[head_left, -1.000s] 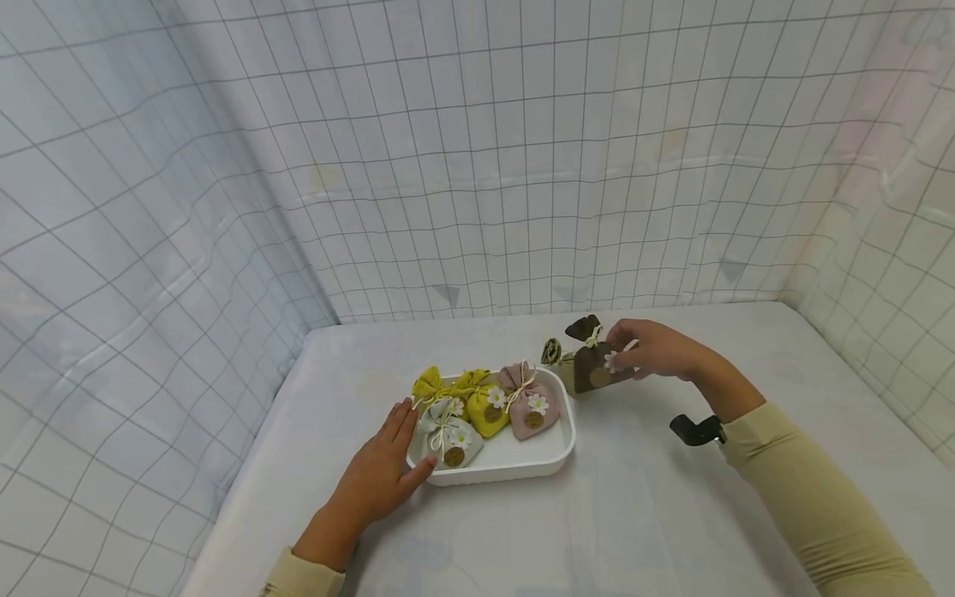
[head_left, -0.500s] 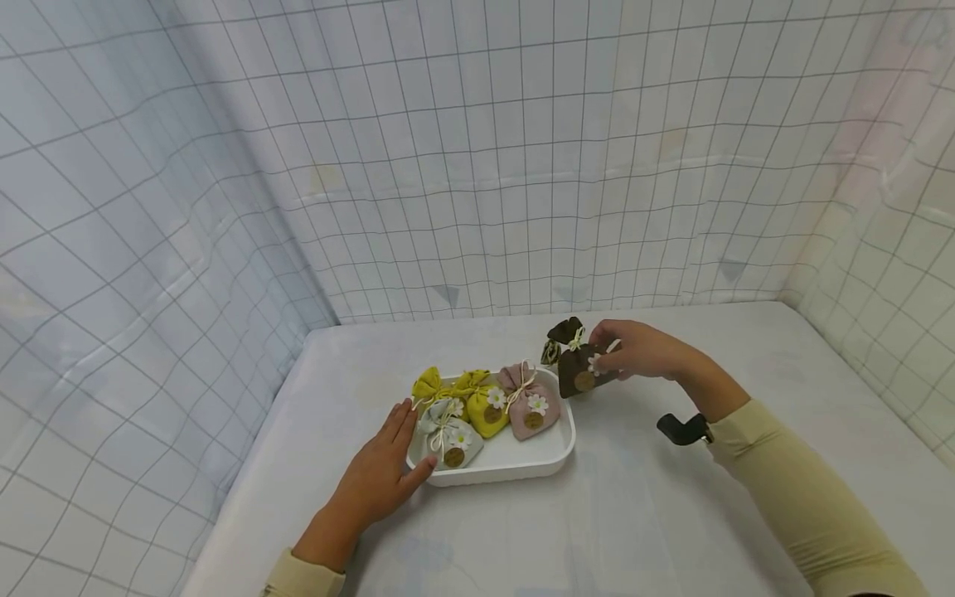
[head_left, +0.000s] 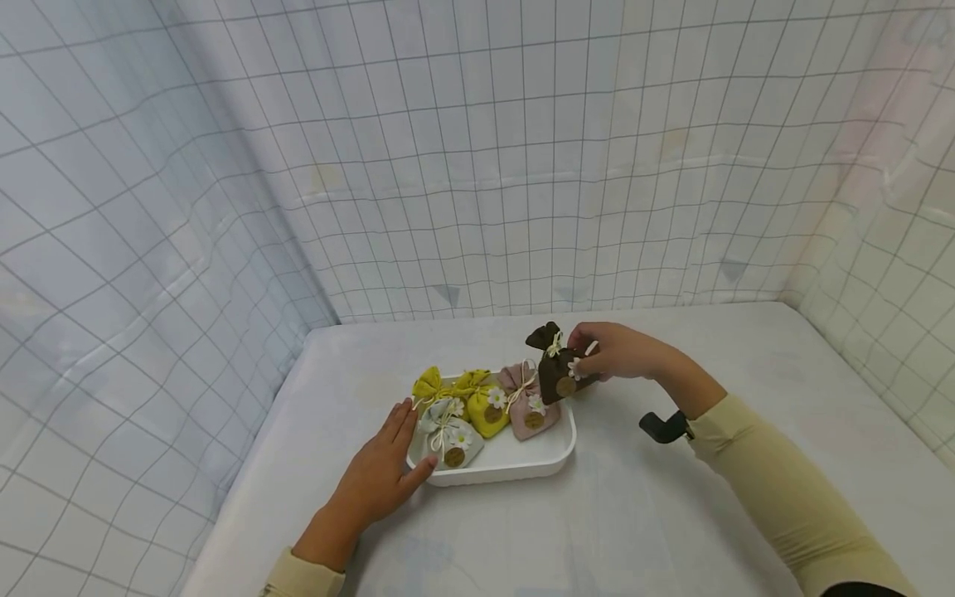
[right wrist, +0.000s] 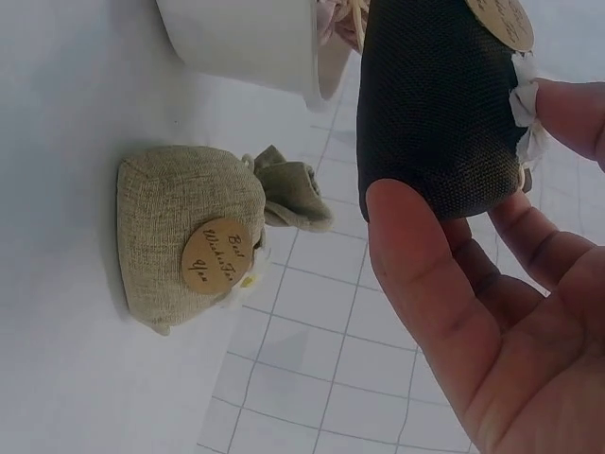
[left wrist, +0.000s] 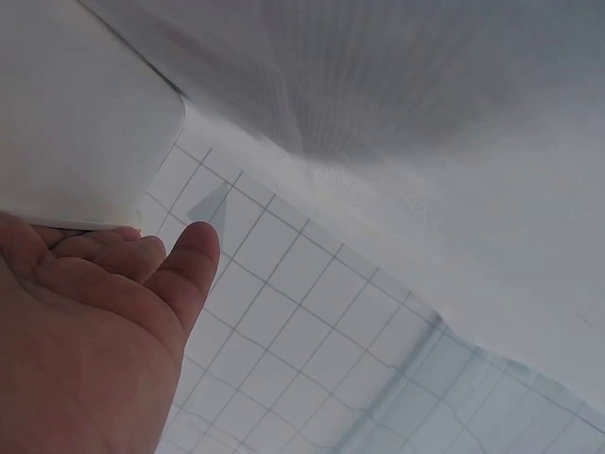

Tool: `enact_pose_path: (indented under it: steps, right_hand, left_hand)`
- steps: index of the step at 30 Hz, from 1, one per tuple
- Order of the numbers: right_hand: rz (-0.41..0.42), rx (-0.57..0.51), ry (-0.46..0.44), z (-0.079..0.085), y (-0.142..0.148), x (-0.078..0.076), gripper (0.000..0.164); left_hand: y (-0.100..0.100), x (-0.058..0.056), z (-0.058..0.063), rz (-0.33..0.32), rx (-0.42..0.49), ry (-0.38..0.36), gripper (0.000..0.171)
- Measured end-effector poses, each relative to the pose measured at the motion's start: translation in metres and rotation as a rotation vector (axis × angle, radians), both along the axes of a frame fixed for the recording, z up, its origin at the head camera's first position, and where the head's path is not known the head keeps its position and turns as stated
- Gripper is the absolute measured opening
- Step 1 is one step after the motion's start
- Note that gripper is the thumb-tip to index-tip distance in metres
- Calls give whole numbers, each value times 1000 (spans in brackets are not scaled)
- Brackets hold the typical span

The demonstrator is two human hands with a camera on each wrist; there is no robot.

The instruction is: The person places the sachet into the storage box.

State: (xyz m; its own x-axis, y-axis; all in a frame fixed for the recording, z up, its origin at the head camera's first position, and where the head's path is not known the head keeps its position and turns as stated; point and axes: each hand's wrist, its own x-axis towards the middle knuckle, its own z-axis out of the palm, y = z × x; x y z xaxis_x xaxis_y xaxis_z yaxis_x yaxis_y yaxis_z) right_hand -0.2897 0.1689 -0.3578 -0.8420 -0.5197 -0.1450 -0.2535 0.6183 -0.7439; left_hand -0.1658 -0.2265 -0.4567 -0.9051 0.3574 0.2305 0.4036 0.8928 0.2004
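Note:
My right hand [head_left: 622,355] grips a dark brown drawstring pouch [head_left: 555,377] between thumb and fingers, over the right end of a white tray [head_left: 522,474]. A white flower and a round tag decorate it. In the tray lie two yellow pouches [head_left: 487,412], a pale grey pouch [head_left: 453,444] and a pink pouch [head_left: 531,419], which the brown one partly overlaps in the head view. My left hand [head_left: 379,464] rests against the tray's left end, fingers extended along the rim. The right wrist view shows a beige pouch [right wrist: 180,232] standing on the table outside the tray.
A white cloth covers the table [head_left: 634,514]. Grid-patterned sheets [head_left: 522,166] hang behind it and along both sides. A black strap-like piece [head_left: 662,427] sticks out at the right sleeve's cuff.
My right hand has carried the brown pouch leftward, from beside the tray to over its right end. The beige pouch has become hidden in the head view. My left hand stays put.

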Motion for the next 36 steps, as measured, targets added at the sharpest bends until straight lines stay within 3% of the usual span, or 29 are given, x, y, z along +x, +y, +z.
enact_pose_path:
  steps: [15,28,36]
  right_hand:
    - [137,76,79,5,-34,1,29]
    - [223,102,48,-1,-59,7,30]
    - [287,135,101,-7,-70,12,28]
  left_hand:
    - [0,1,2,-5,14,0,84]
    - [0,-1,3,-18,15,15,83]
    - [0,0,2,-14,20,13,83]
